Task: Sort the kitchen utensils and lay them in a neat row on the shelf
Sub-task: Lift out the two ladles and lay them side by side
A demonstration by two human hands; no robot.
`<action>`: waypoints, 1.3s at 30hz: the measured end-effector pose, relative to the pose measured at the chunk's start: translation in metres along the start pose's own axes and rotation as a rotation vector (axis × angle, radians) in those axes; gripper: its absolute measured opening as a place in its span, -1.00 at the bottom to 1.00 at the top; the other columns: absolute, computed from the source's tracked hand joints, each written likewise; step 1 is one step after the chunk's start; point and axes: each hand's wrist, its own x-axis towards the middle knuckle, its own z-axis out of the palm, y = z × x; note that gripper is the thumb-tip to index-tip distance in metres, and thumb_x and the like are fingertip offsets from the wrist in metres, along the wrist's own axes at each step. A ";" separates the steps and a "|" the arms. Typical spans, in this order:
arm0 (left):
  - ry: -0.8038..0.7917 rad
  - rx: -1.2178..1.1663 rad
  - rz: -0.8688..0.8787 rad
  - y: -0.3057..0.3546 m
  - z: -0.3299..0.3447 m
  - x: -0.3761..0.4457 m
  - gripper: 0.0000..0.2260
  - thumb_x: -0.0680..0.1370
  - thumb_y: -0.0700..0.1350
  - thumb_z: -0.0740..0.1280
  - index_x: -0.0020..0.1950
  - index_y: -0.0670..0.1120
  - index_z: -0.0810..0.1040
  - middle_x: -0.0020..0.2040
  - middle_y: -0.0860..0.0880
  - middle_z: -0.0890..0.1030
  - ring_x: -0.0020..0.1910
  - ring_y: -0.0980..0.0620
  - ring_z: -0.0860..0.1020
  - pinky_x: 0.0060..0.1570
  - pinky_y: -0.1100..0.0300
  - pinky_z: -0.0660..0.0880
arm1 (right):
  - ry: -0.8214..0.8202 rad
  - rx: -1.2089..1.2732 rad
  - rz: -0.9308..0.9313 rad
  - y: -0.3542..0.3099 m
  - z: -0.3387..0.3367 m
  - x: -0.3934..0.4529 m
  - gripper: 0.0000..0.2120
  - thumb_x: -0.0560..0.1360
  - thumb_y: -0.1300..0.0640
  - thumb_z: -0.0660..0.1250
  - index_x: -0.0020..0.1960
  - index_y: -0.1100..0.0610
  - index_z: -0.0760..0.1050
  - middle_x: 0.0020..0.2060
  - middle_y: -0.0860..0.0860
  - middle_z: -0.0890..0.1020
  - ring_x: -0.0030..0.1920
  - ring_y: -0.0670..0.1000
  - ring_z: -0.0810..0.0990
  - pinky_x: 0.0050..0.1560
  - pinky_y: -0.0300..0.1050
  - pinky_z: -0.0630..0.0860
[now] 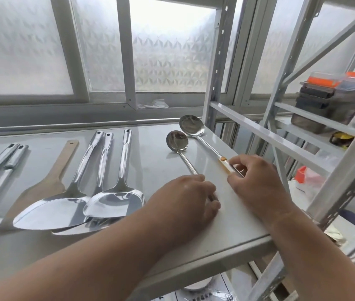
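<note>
Ladles being squared up at the right end of the row

At the far left of the shelf (154, 148) lie two tubular steel handles (7, 158), side by side, their working ends cut off by the frame edge. Next comes a wooden spatula (48, 181), handle away from the person and tilted a little to the right, blade near. Beside it sit three steel turners (98, 187), packed close with blades overlapping at the near edge and handles running away toward the window. These look already placed, though the overlap suggests the spacing could use tidying.

Further right, the left hand (190, 194) has its fingers curled over the handle of the smaller ladle (177, 141); how firmly it holds cannot be told, since the fingertips are hidden. The ladle's long axis runs from near-right to far-left, bowl away from the person, opposite to the turners' blades. The right hand (256, 181) pinches the handle of the larger ladle (191, 125), which lies just beside and roughly parallel, bowl also at the far end, close to the shelf's upright post.

Judging by this, sorting is nearly finished; what appears left is aligning these two ladles with the row
</note>
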 end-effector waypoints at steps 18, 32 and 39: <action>-0.145 0.011 -0.162 0.019 -0.008 0.044 -0.78 0.67 -0.03 0.22 0.27 -0.07 0.51 0.19 -0.15 0.62 0.13 -0.21 0.58 0.09 0.01 0.57 | 0.075 -0.097 0.034 0.012 0.014 0.016 -0.65 0.54 0.23 0.34 0.30 0.10 0.63 0.12 0.17 0.59 0.18 0.26 0.56 0.25 0.01 0.48; -0.049 0.030 -0.071 -0.001 0.015 0.046 -0.68 0.70 0.00 0.22 0.42 -0.05 0.49 0.39 -0.06 0.53 0.44 -0.09 0.44 0.51 -0.01 0.29 | 0.073 -0.057 0.015 0.012 0.011 0.010 -0.68 0.50 0.13 0.39 0.25 0.09 0.63 0.07 0.12 0.61 0.11 0.17 0.59 0.21 -0.03 0.50; -0.099 0.025 -0.013 -0.004 0.024 0.058 -0.69 0.71 -0.02 0.15 0.40 0.01 0.53 0.44 -0.04 0.52 0.50 -0.06 0.39 0.59 -0.09 0.18 | 0.055 -0.050 0.021 0.010 0.008 0.008 -0.64 0.45 0.21 0.35 0.24 0.12 0.63 0.08 0.11 0.63 0.10 0.16 0.58 0.20 -0.05 0.49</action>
